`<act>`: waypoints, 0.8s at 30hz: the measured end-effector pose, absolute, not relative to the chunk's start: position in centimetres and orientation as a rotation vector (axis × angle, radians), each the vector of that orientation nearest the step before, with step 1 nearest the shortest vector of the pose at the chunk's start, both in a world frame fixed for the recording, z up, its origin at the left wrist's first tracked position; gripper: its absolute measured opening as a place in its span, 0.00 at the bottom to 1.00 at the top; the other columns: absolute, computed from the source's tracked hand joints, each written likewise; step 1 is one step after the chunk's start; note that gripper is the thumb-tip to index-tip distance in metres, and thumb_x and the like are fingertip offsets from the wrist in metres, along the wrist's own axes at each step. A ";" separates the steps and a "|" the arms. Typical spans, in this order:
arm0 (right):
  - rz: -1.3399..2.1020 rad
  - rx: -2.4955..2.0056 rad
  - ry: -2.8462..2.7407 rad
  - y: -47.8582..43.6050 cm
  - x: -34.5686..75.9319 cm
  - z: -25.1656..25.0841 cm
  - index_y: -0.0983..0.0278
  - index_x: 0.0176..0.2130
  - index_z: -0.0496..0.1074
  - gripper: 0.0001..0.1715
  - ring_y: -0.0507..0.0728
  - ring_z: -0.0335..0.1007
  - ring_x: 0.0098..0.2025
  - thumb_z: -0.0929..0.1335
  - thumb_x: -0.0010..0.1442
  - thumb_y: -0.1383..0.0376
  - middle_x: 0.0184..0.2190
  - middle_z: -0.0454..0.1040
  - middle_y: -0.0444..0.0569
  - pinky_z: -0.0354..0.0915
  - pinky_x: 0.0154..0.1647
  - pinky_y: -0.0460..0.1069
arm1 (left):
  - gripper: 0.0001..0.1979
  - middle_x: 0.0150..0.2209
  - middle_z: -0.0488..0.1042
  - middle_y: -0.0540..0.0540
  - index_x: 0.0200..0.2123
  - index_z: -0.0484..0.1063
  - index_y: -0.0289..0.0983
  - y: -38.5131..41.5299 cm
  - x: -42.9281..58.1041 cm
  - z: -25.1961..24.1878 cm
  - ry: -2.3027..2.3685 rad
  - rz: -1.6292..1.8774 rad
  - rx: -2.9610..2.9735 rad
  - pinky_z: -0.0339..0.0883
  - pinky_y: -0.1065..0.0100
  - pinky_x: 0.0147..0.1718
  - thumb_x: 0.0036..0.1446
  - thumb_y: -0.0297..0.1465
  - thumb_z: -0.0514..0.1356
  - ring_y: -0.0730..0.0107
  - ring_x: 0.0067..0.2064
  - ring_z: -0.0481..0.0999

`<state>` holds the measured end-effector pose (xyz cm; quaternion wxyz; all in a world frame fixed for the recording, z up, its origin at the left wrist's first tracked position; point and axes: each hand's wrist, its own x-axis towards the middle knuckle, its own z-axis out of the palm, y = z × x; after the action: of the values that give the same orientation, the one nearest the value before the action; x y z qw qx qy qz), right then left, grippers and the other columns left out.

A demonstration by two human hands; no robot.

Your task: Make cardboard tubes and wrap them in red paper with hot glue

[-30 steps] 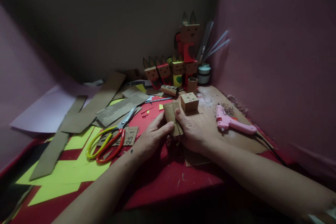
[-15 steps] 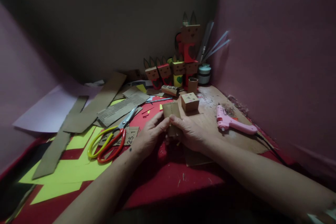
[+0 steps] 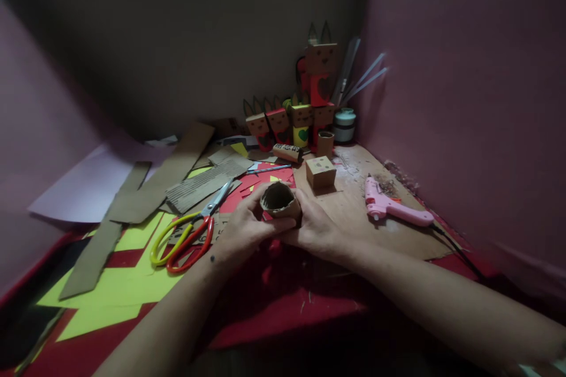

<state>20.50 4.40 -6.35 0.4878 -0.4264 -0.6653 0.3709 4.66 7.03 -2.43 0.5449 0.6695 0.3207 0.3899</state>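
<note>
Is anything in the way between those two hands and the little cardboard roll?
Nothing visible. The left hand and the right hand both grip the cardboard roll directly, one on each side. The scissors lie to its left, apart from it.

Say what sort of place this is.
Probably a home craft corner: scissors, a pink glue gun and cardboard strips lie about, cardboard animal figures stand by the wall, and the left hand and right hand hold a cardboard roll.
</note>
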 end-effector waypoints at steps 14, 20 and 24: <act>0.480 -1.113 -1.376 5.5 22.7 -5.8 0.63 0.46 0.66 0.23 0.59 0.69 0.48 0.64 0.48 0.72 0.44 0.70 0.53 0.67 0.53 0.58 | 0.19 0.37 0.74 0.48 0.40 0.72 0.38 9.1 4.0 -2.6 1.010 1.143 1.594 0.66 0.64 0.40 0.44 0.33 0.70 0.65 0.39 0.73; 0.127 -1.511 -1.275 8.6 25.8 -4.1 0.68 0.52 0.63 0.31 0.66 0.62 0.56 0.66 0.46 0.71 0.51 0.65 0.61 0.62 0.57 0.61 | 0.17 0.31 0.75 0.48 0.39 0.72 0.39 9.3 4.7 -3.7 1.084 0.980 1.604 0.65 0.66 0.29 0.43 0.32 0.68 0.66 0.31 0.72; 0.056 -1.800 -1.489 10.1 25.9 -4.6 0.68 0.56 0.61 0.36 0.72 0.58 0.58 0.70 0.48 0.64 0.51 0.64 0.65 0.59 0.57 0.66 | 0.11 0.24 0.72 0.50 0.31 0.72 0.37 9.7 4.8 -4.3 1.116 0.726 1.614 0.61 0.67 0.24 0.43 0.33 0.67 0.69 0.24 0.69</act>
<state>25.92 10.05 -4.63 0.3917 -0.7088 -0.5863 0.0219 4.84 9.72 -4.27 0.5009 0.6675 0.4618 0.3004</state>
